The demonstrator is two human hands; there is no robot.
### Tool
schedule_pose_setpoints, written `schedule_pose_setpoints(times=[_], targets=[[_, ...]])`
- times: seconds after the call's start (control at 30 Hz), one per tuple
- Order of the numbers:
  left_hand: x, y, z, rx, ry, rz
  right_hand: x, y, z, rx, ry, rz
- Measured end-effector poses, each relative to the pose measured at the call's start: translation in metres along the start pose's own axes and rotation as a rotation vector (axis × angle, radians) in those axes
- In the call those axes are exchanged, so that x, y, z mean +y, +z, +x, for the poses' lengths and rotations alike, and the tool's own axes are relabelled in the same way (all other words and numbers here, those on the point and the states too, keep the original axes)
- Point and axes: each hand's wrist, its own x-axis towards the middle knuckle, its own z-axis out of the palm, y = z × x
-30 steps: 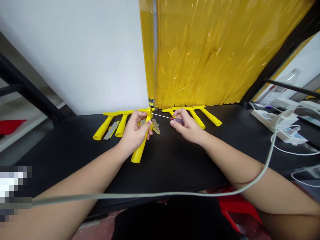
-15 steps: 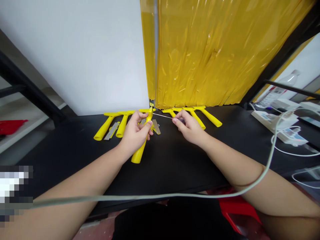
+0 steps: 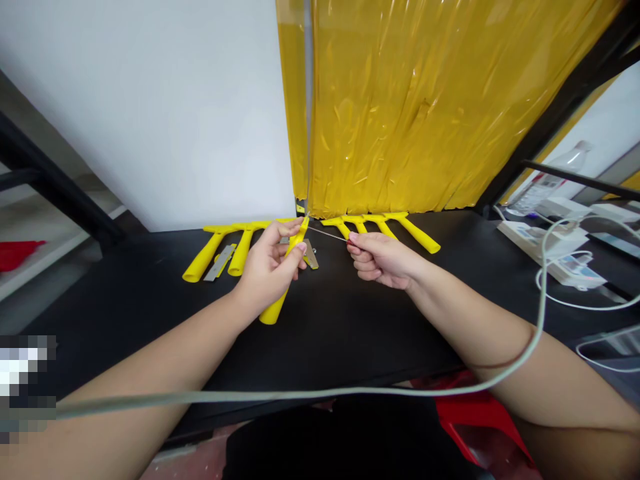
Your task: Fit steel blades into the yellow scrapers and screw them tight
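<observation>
My left hand (image 3: pixel 273 260) is closed around a yellow scraper handle (image 3: pixel 276 303), its hollow round end towards me and its head pointing away. My right hand (image 3: pixel 383 257) grips a screwdriver by its mostly hidden handle, red where it shows. The thin screwdriver shaft (image 3: pixel 327 233) runs left to the scraper's head; whether the tip touches a screw is too small to tell. Under and beside my left hand lies a grey metal blade plate (image 3: pixel 311 255) with yellow on it. Another such plate (image 3: pixel 220 262) lies farther left between two yellow handles.
More yellow scraper handles (image 3: pixel 200 263) lie left, and several others (image 3: pixel 420 237) lie right, along the back of the black table (image 3: pixel 340 333). White power strips (image 3: pixel 550 250) and a plastic bottle (image 3: pixel 555 177) stand at right. A pale cable (image 3: pixel 350 392) crosses in front of my arms.
My right hand has rolled over on the screwdriver, its curled fingers now showing below the handle. My left hand still holds the yellow scraper handle in nearly the same place. The view has shifted slightly.
</observation>
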Motion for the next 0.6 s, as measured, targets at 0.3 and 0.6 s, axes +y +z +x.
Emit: schedule_pose_setpoints(times=[0.3, 0.6], targets=[[0.001, -0.004, 0.005, 0.007, -0.037, -0.007, -0.011, -0.024, -0.006, -0.176, -0.286, -0.735], [-0.002, -0.006, 0.011, 0.046, -0.066, -0.073, 0.004, -0.014, -0.006, -0.353, -0.230, -1.311]])
